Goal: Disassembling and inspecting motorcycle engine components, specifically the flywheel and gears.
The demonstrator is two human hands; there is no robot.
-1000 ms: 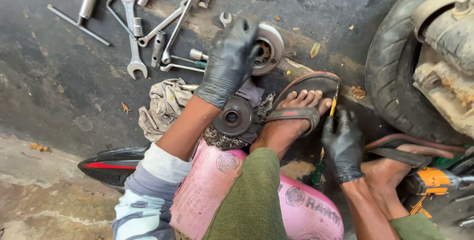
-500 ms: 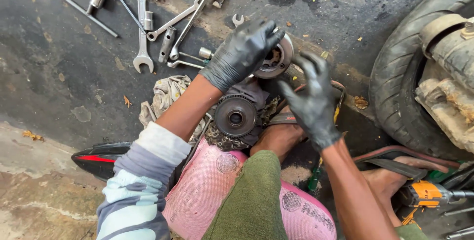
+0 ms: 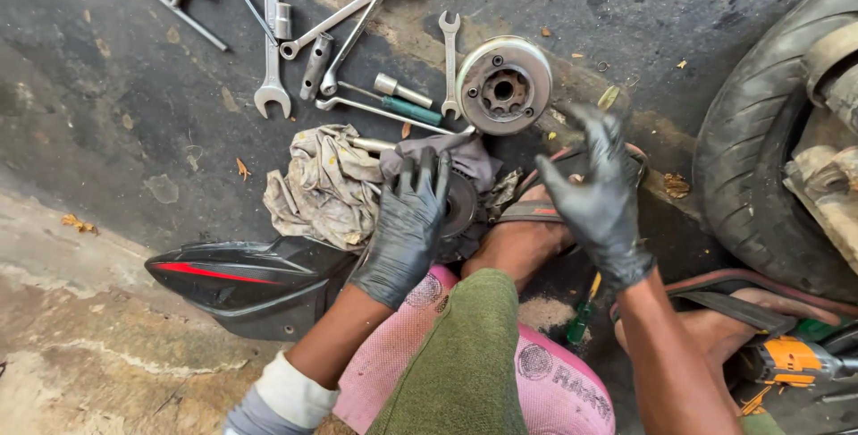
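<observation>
- Left hand [image 3: 407,225], gloved black, now lies flat with fingers spread on the dark pulley [image 3: 460,211] on the floor; half a second ago it was reaching up to the drum [image 3: 503,86].
- The drum now sits free on the floor at 12 o'clock from the pulley, hub side up, neither hand touching it. Judged from this, the drum has been put down and attention has come to the pulley.
- Right hand [image 3: 601,202], also gloved, hovers open at 3 o'clock from the pulley, fingers splayed, grip on nothing.
- Left grip is open too, palm pressing, not closed around the part.
- The pulley rests partly on a rag [image 3: 326,185], which spreads to 9 o'clock, with a sandalled foot [image 3: 527,234] just beside it at 4 o'clock.
- Spanners [image 3: 271,50] and sockets lie scattered at 10 to 12 o'clock, near the drum; a green-handled screwdriver [image 3: 407,109] lies between them and the rag.
- A tyre [image 3: 760,167] closes off the 3 o'clock side; a black body panel [image 3: 241,278] with a red stripe bounds 8 o'clock.
- Open floor [image 3: 107,131] lies at 9 to 10 o'clock, beyond the rag; around the pulley, room is tight.
- A pink stool [image 3: 554,381] and an orange power drill [image 3: 791,359] sit at 6 and 4 o'clock.
</observation>
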